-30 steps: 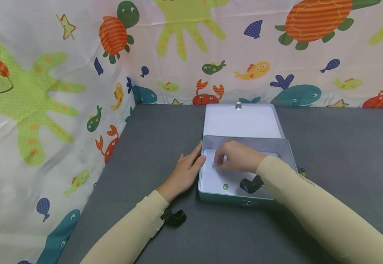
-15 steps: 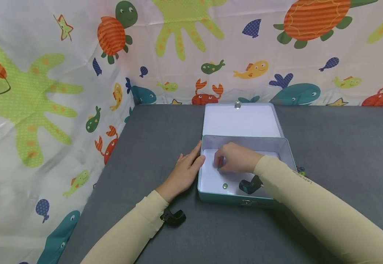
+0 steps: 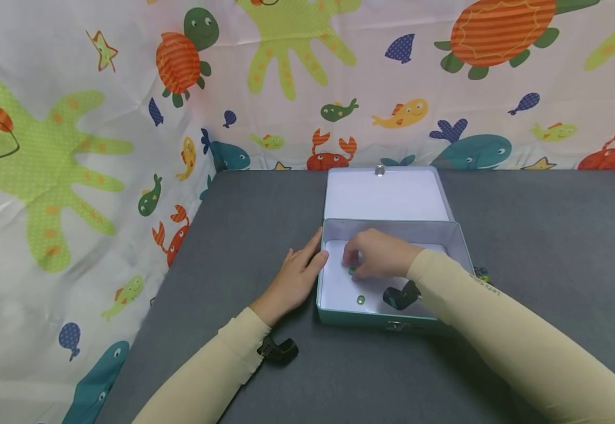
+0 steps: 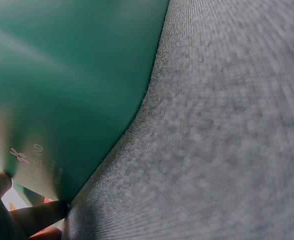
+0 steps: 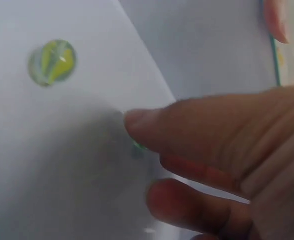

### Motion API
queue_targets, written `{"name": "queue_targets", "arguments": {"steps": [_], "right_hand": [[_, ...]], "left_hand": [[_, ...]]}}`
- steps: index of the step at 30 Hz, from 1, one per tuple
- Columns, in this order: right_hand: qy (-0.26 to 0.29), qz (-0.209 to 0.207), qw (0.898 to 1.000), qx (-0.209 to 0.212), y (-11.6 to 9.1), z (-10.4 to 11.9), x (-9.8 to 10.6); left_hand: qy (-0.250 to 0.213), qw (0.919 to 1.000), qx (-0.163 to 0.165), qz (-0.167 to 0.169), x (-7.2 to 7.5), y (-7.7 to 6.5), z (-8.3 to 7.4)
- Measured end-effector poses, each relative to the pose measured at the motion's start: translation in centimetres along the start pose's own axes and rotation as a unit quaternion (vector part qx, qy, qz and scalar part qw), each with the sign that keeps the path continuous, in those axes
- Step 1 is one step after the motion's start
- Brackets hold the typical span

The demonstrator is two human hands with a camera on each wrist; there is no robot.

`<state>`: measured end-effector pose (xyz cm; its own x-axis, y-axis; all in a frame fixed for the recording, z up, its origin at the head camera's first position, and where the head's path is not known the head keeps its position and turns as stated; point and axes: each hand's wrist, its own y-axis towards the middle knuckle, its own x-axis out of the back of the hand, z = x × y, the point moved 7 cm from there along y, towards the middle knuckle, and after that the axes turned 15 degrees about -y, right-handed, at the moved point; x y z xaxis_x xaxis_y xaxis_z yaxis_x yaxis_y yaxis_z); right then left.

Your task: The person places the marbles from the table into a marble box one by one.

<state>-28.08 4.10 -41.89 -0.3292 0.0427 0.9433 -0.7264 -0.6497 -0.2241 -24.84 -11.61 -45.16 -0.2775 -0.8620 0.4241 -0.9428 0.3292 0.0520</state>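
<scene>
A teal tin box (image 3: 360, 318) with a white inside stands with its lid (image 3: 386, 194) folded back. Inside it, my right hand (image 3: 381, 254) pinches a green marble (image 3: 352, 270) close to the floor of the tin. In the right wrist view the thumb (image 5: 187, 122) hides most of that marble. A second marble (image 3: 361, 300), clear with yellow and green swirls (image 5: 52, 62), lies loose nearer the front wall. My left hand (image 3: 291, 280) rests along the tin's left outer side, fingers extended and thumb at the rim.
Several marbles (image 3: 482, 274) sit outside the tin by its right side, partly hidden by the right sleeve. The grey table (image 3: 265, 206) meets a curtain (image 3: 286, 118) printed with sea animals at the back and left.
The green marble shows a little more between my right fingertips and has shifted slightly towards the front. Both hands keep nearly the same place, and the head view has tilted a little.
</scene>
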Motion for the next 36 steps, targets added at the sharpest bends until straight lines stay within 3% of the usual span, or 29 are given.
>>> {"name": "queue_targets", "arguments": {"steps": [10, 16, 21, 36], "right_hand": [[0.005, -0.013, 1.000, -0.002, -0.9, 0.0, 1.4], [0.011, -0.050, 0.998, 0.025, -1.8, 0.7, 3.2], [0.017, -0.073, 0.997, 0.023, -2.7, 0.8, 4.7], [0.029, -0.118, 0.993, -0.008, -7.2, 0.4, 8.4]], "left_hand": [[-0.001, 1.0000, 0.003, -0.001, -0.1, 0.0, 0.1], [0.000, 1.0000, -0.002, 0.002, -0.2, 0.0, 0.1], [0.002, 1.0000, -0.001, 0.001, 0.0, 0.0, 0.1], [-0.002, 1.0000, -0.007, -0.002, -0.2, -0.2, -0.1]]}}
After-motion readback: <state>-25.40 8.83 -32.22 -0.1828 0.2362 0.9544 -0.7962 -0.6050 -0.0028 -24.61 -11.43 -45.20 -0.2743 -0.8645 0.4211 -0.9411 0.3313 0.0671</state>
